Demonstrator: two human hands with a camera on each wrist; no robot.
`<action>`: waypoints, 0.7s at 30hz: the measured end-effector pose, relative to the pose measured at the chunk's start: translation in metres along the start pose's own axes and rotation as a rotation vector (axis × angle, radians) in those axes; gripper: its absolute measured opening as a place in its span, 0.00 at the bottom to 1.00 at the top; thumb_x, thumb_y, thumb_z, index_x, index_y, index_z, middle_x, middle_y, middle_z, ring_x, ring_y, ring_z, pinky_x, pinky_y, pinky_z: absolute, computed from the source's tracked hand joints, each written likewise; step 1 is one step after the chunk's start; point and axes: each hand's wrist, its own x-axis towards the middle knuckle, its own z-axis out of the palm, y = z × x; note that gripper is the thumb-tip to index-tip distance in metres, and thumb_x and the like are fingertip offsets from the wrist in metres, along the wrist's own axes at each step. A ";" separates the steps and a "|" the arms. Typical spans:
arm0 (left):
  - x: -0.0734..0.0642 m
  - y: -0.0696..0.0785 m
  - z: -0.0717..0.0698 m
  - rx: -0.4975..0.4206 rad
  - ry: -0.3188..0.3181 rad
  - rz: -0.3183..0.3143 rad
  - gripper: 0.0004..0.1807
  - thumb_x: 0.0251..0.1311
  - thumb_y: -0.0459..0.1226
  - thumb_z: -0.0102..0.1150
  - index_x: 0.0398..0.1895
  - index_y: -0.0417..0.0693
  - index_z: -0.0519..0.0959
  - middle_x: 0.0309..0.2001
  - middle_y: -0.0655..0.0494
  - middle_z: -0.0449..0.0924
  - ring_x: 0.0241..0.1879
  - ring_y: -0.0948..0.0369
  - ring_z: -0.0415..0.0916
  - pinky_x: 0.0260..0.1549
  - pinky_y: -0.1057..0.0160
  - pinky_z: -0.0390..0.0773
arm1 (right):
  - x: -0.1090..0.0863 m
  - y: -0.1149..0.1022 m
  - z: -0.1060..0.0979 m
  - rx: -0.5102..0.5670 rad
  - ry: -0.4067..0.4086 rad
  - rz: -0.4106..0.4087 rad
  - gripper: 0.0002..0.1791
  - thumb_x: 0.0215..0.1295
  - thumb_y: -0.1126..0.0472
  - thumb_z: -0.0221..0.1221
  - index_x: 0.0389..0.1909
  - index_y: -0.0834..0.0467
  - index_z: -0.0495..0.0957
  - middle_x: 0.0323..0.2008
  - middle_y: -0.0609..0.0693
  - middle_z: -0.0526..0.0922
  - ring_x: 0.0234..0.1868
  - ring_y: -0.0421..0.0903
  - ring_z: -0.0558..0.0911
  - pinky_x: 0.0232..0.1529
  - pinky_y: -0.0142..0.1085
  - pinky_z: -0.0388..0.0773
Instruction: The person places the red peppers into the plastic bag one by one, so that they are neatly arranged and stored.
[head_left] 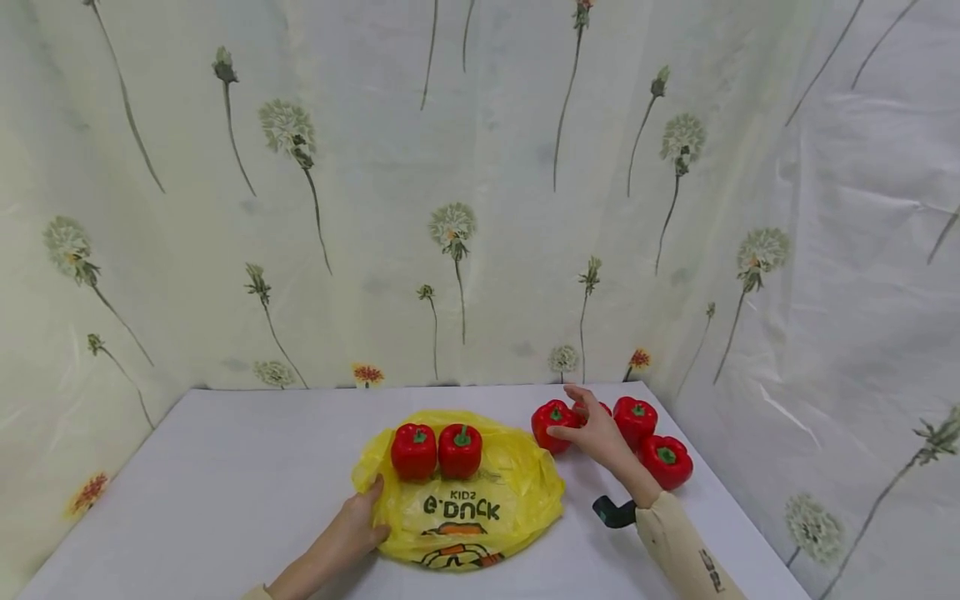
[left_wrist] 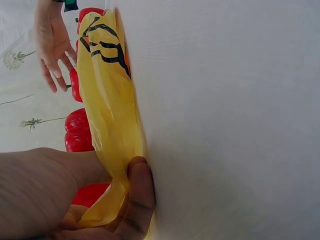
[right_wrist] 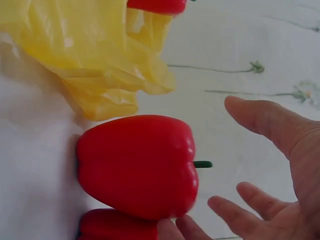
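Bag (head_left: pixel 517 492) edge pinched by left hand (head_left: pixel 358 517) | right hand (head_left: pixel 602 433) spread near pepper (right_wrist: pixel 140 165) | step: probable pick-up | next: needs encircling grip

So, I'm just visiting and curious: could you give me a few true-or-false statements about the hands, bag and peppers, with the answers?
1. The left hand grips the yellow bag. True.
2. The right hand is clenched in a fist. False: its fingers are spread beside a red pepper.
3. Two side-by-side peppers appear within the bag's outline in the head view. True.
4. Every pepper is yellow. False: those in view are red.
5. The backdrop is plain. False: it has printed flowers.
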 end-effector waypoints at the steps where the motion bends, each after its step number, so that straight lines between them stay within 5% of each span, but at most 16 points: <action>1: 0.000 0.000 0.000 -0.010 0.000 0.009 0.42 0.48 0.27 0.66 0.67 0.23 0.58 0.67 0.27 0.59 0.50 0.48 0.76 0.46 0.51 0.81 | 0.001 0.002 0.002 -0.011 -0.001 0.001 0.50 0.50 0.50 0.72 0.72 0.50 0.55 0.72 0.58 0.60 0.69 0.61 0.63 0.57 0.56 0.75; 6: -0.001 -0.002 -0.001 -0.003 0.007 0.060 0.42 0.48 0.26 0.66 0.66 0.20 0.58 0.66 0.25 0.60 0.45 0.49 0.75 0.35 0.58 0.82 | 0.004 0.007 0.009 -0.060 0.013 -0.006 0.49 0.51 0.53 0.71 0.71 0.54 0.55 0.69 0.62 0.64 0.68 0.62 0.65 0.59 0.58 0.72; 11: -0.002 -0.002 0.000 0.005 0.018 0.072 0.41 0.47 0.27 0.66 0.65 0.20 0.59 0.66 0.25 0.60 0.54 0.46 0.73 0.52 0.48 0.78 | 0.003 0.011 0.019 -0.143 0.071 -0.023 0.48 0.50 0.53 0.72 0.70 0.57 0.58 0.67 0.62 0.67 0.65 0.61 0.66 0.59 0.59 0.72; 21: -0.001 0.000 0.000 0.007 0.006 0.047 0.41 0.48 0.26 0.67 0.65 0.21 0.59 0.66 0.26 0.61 0.55 0.48 0.72 0.56 0.44 0.73 | -0.003 0.007 0.028 -0.327 0.084 0.027 0.49 0.49 0.47 0.72 0.68 0.62 0.61 0.65 0.65 0.66 0.65 0.64 0.62 0.57 0.64 0.71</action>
